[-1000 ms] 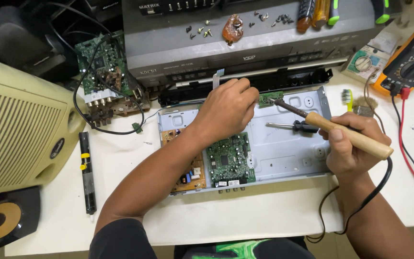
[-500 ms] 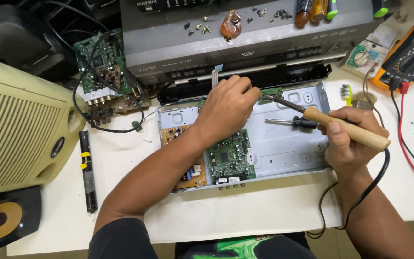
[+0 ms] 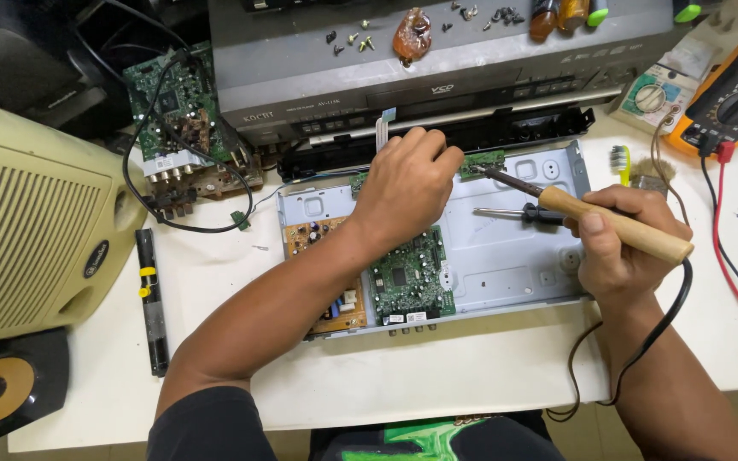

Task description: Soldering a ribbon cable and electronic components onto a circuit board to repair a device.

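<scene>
My right hand [image 3: 621, 248] is clenched round the wooden handle of a soldering iron [image 3: 595, 220], tip pointing left onto a small green board [image 3: 482, 162] at the rear edge of the open metal chassis [image 3: 506, 256]. Its black cord hangs off the front edge of the white tabletop [image 3: 437, 384]. My left hand [image 3: 407, 183] is curled, fingertips pinching something at that same rear edge of the chassis, just left of the small board; what it pinches is hidden, maybe the flat white ribbon [image 3: 379, 132] rising just behind the knuckles, cannot tell. Inside the chassis: green main board [image 3: 412, 277] near its front edge, brown power board [image 3: 326, 282] at its left side, partly under my forearm. A screwdriver [image 3: 518, 213] lies on the bare chassis floor, just under the iron. Grey player unit [image 3: 437, 68] along the rear edge of the tabletop, loose screws on top. Orange multimeter [image 3: 736, 102] at rear right corner. Cream speaker grille [image 3: 27, 222] at left edge.
</scene>
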